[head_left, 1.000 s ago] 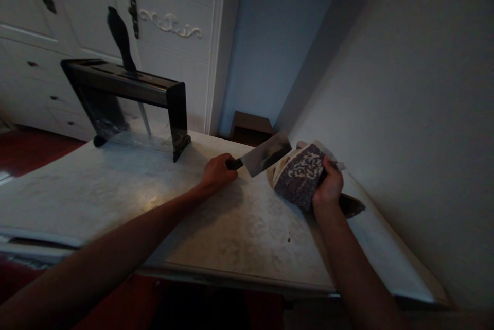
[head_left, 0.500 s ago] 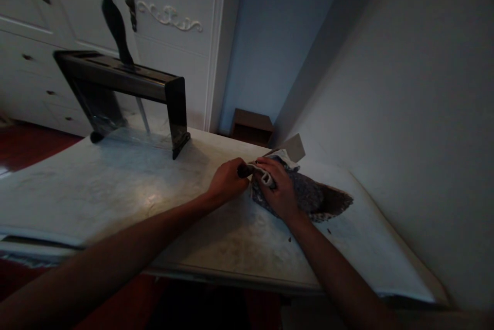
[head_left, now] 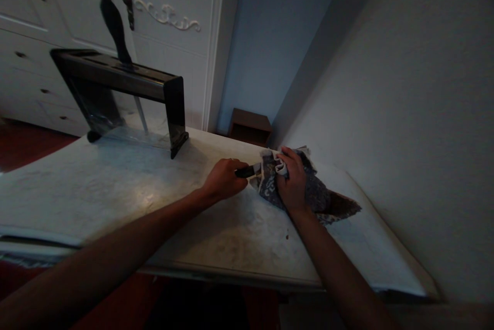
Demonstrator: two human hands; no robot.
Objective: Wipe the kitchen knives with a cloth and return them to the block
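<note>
My left hand (head_left: 226,179) is closed around the black handle of a kitchen knife (head_left: 246,171), which points to the right. My right hand (head_left: 292,178) grips a dark grey patterned cloth (head_left: 270,186) with pale edges, folded over the knife's blade. Most of the blade is hidden by the cloth and my fingers. The cloth's far end trails right across the white table (head_left: 185,227) and shows a brown, frayed-looking edge.
A black knife stand (head_left: 116,70) with clear panels stands at the back left, holding one knife with a black handle (head_left: 115,26). Small dark crumbs (head_left: 287,235) lie near my right wrist. A wall (head_left: 405,139) rises on the right; a white cabinet (head_left: 173,62) is behind.
My right hand has slid right and slightly up along the blade with the cloth. The blade's wide end, bare before, is now covered. My left hand has shifted slightly left.
</note>
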